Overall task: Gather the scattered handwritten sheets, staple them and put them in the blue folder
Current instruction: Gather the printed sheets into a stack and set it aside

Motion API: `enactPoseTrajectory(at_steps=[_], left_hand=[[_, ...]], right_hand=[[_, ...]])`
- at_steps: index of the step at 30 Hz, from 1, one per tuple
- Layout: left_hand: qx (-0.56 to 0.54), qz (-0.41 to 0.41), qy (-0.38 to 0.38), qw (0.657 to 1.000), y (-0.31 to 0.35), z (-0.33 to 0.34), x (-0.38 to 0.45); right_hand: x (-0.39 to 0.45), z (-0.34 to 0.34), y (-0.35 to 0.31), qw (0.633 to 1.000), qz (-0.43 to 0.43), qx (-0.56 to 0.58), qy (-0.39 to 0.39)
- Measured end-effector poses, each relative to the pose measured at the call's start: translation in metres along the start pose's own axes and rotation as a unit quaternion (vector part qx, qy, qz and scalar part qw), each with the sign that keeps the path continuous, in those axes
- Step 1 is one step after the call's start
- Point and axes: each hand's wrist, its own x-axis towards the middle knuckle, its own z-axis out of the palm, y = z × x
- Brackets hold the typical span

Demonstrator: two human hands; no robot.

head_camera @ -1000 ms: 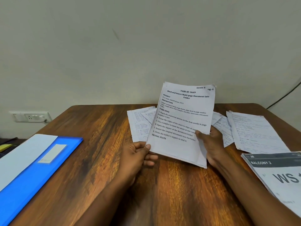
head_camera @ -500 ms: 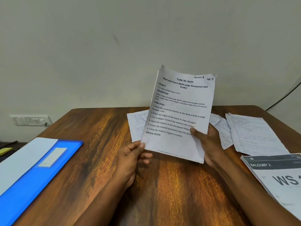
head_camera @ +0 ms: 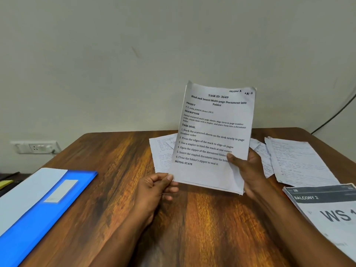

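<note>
I hold a thin stack of printed sheets [head_camera: 215,135] upright above the wooden table [head_camera: 119,189]. My left hand [head_camera: 156,189] pinches its lower left corner. My right hand [head_camera: 248,170] grips the lower right edge, thumb across the front. Behind the stack, handwritten sheets [head_camera: 162,153] lie scattered on the table, with more handwritten sheets [head_camera: 300,162] to the right. The blue folder [head_camera: 44,212] lies shut at the left edge, a white sheet [head_camera: 25,191] resting on it. No stapler is in view.
A printed pad marked "BALCONY 2" [head_camera: 327,207] lies at the right front corner. A wall socket [head_camera: 36,147] sits at the left on the wall, and a black cable [head_camera: 335,112] runs down at the right. A yellow item [head_camera: 5,183] lies beyond the folder.
Both hands have lifted the printed stack higher and tipped it more upright. The sheets on the table and the folder have not moved.
</note>
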Motion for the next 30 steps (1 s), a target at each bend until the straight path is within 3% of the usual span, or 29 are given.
enactPoseTrajectory(at_steps=[6, 14, 22, 30], left_hand=[[0.011, 0.045, -0.007, 0.999, 0.001, -0.002, 0.001], [0.122, 0.105, -0.041, 0.986, -0.002, -0.009, 0.004], [0.028, 0.113, -0.034, 0.993, -0.002, 0.0, -0.005], [-0.022, 0.176, -0.008, 0.984, 0.002, 0.006, -0.01]], right_hand=[[-0.006, 0.004, -0.008, 1.0, 0.0, 0.007, -0.007], [-0.011, 0.009, -0.015, 0.996, -0.055, -0.068, -0.017], [-0.036, 0.036, 0.001, 0.981, -0.067, -0.15, -0.106], [-0.045, 0.043, -0.002, 0.981, -0.095, -0.148, -0.086]])
